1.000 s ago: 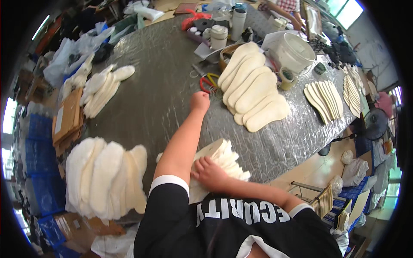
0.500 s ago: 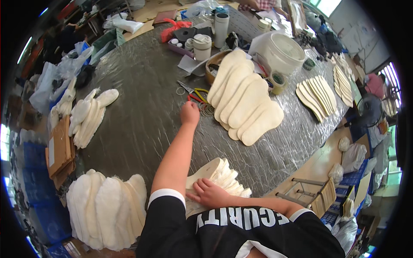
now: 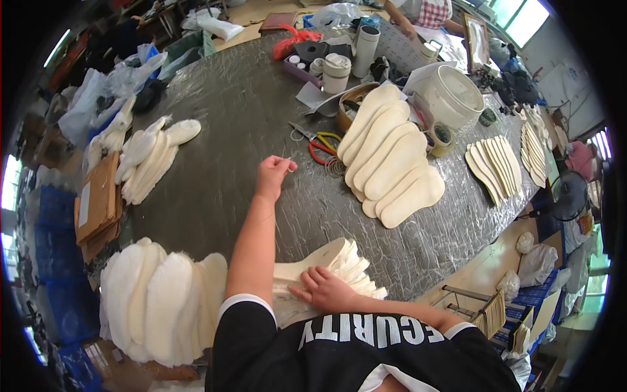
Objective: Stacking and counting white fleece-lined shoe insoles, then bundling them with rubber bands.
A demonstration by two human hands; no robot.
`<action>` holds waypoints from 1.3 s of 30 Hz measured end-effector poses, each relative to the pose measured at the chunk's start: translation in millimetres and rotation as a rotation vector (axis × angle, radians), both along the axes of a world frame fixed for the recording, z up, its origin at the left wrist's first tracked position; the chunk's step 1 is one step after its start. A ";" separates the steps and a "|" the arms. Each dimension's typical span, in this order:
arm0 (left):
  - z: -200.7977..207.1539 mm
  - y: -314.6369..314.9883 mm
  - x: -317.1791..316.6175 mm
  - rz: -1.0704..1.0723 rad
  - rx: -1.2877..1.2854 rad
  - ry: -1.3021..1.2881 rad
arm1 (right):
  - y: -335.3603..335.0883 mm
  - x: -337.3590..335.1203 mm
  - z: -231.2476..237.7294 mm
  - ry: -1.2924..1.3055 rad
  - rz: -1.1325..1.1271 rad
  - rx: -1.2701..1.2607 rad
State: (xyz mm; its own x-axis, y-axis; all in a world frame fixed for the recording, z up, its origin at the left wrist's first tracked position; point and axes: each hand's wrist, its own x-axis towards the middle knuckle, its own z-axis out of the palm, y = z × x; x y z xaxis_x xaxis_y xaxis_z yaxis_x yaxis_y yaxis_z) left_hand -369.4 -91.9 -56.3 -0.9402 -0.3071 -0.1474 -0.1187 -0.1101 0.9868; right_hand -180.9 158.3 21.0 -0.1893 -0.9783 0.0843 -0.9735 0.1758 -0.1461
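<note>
My left hand (image 3: 275,176) is raised over the dark table, left of a small pile of rubber bands (image 3: 334,168). Its fingers are pinched together; what they hold is too small to make out. Scissors (image 3: 301,131) and red-and-yellow handled pliers (image 3: 326,142) lie by the bands. My right hand (image 3: 330,291) rests with fingers spread on a fanned stack of cream fleecy insoles (image 3: 339,258) close to my body. Another large overlapping pile of insoles (image 3: 392,157) lies beyond the bands, and a thick fluffy bundle of insoles (image 3: 166,300) sits left of my left forearm.
Farther back stand a white bucket (image 3: 450,91), a tumbler (image 3: 366,49), a lidded cup (image 3: 336,72) and tape rolls (image 3: 442,136). More insoles (image 3: 494,168) lie at right, others (image 3: 155,160) at left by cardboard (image 3: 98,202). A co-worker's arm (image 3: 401,19) shows across the table.
My left hand has drawn away leftward from the rubber bands, its fingers now pinched. The right hand stays on the stack. The whole view has shifted slightly, showing more of the co-worker.
</note>
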 end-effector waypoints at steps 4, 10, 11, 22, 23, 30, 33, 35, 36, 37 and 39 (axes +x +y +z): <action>45.1 -4.3 66.6 -0.091 0.480 -0.026 | 5.4 -13.9 2.0 -0.020 0.009 0.082; 71.5 -17.2 192.2 -0.002 0.361 -0.130 | 2.1 -21.1 17.0 -0.092 0.057 0.140; 72.4 -15.9 207.6 0.015 0.358 -0.136 | 4.4 -21.0 17.3 -0.078 0.077 0.148; 82.3 53.2 248.5 -0.837 -0.676 -0.459 | 18.1 -14.1 13.4 -0.143 0.183 0.155; 81.1 56.7 249.0 -0.828 -0.671 -0.462 | 17.7 -15.2 14.7 -0.144 0.193 0.158; 69.6 94.5 312.7 -0.833 -0.447 -0.482 | 36.4 -2.7 20.1 -0.059 0.470 0.214; 77.3 111.9 351.8 -0.709 -0.399 -0.550 | 37.8 11.4 13.7 -0.018 0.593 0.097; 82.7 126.0 374.4 -0.603 -0.345 -0.595 | 34.3 15.9 18.6 -0.025 0.696 0.147; 87.1 134.8 384.6 -0.540 -0.346 -0.598 | 34.0 17.7 17.9 -0.018 0.751 0.162; 88.9 142.5 395.4 -0.483 -0.348 -0.603 | 33.6 21.2 18.1 -0.013 0.802 0.176; 83.7 152.0 421.2 -0.394 -0.275 -0.611 | 25.2 27.1 30.2 -0.015 0.869 0.265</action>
State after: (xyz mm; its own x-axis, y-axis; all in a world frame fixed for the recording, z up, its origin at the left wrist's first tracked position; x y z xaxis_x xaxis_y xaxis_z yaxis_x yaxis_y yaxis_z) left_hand 51.8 60.1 27.4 -0.7637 -0.0676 -0.6421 -0.6305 0.2921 0.7191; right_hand -153.9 183.5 51.2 0.6248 -0.7641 -0.1607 -0.7774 -0.5897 -0.2188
